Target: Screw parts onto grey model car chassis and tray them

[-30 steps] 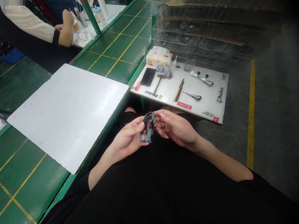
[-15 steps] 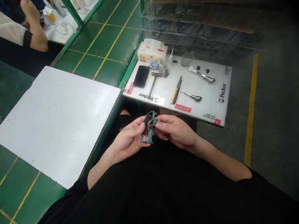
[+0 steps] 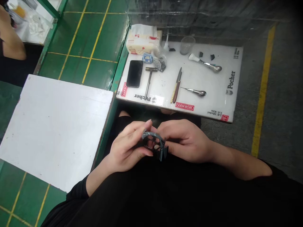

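Green workbench at left, with a white board lying on it; grey floor with a yellow line at right. Co-worker's forearm at top left corner. Grey model car shell held above the person's black-clothed lap, between both hands, just below the near edge of a white Pocher/Hornby mat. Long axis runs roughly left to right, sloping down to the right; dark tab at right end points down. Narrow pinch: left hand has thumb and fingers closed on the shell's left end; right hand grips the right end. On mat: phone, small hammer, craft knife, two awls, tissue box, clear cup.
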A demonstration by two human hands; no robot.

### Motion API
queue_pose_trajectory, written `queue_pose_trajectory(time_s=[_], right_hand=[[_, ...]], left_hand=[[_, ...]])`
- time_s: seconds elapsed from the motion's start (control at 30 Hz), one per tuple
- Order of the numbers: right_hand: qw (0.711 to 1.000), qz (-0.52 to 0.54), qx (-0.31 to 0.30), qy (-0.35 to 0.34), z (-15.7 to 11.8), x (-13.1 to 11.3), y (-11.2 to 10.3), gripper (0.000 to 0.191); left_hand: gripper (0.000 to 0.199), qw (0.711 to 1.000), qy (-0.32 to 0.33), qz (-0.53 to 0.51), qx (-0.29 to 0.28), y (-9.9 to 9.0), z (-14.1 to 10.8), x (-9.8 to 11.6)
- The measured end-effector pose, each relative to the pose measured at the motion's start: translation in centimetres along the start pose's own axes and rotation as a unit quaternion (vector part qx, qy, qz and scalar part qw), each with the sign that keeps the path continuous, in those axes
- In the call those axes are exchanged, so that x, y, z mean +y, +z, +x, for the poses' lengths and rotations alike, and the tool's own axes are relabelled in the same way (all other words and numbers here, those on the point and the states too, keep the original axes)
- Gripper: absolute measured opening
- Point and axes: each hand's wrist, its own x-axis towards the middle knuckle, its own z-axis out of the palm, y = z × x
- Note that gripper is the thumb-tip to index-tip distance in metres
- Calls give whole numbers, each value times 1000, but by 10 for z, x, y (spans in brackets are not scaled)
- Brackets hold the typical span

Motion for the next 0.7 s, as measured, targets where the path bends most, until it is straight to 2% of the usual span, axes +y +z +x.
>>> queue_pose_trajectory(time_s=[0.03, 0.1, 0.4, 0.5, 0.6, 0.7], right_hand=[[999, -20, -1, -30, -1, 0, 0, 20], [996, -57, 3, -63, -1, -1, 1, 15], [992, -93, 39, -80, 1, -13, 13, 16], [992, -94, 51, -70, 2, -13, 14, 18], [996, -75, 49, -23, 5, -11, 10, 23], [992, 49, 5, 113, 9, -8, 6, 30]], left_hand=[[89, 999, 31, 14, -17, -1, 0, -2], [89, 998, 42, 30, -33, 0, -2, -4], [88, 1000, -5, -12, 18, 12, -15, -2], [84, 998, -46, -37, 35, 15, -17, 1], [76, 984, -124, -106, 69, 19, -15, 4], [61, 941, -220, -235, 100, 26, -10, 5]])
